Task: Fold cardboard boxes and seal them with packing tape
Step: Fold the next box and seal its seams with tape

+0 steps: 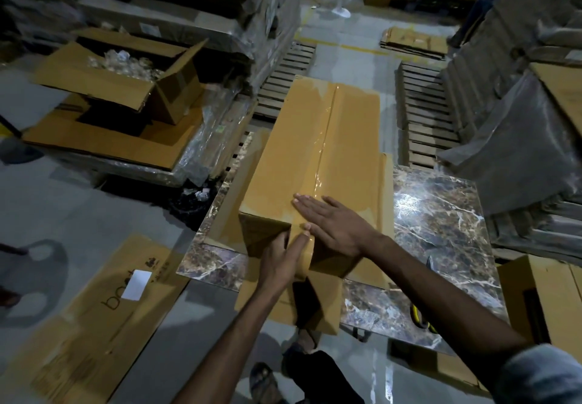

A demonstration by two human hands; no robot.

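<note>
A long closed cardboard box (315,139) lies on a marble-patterned table (441,221), with glossy brown packing tape (324,139) running down its top seam. My right hand (333,224) lies flat, fingers straight, on the near end of the box top over the tape. My left hand (280,258) is at the near end face, fingers pressing the tape strip (304,255) that folds over the edge and down that face. No tape roll or dispenser is visible.
Flattened cardboard (94,315) lies on the floor at left. An open box with clear plastic items (126,73) sits on a wrapped stack at left. Wooden pallets (425,104) and wrapped stacks stand behind and right. Another box (548,293) stands at right. My feet are below.
</note>
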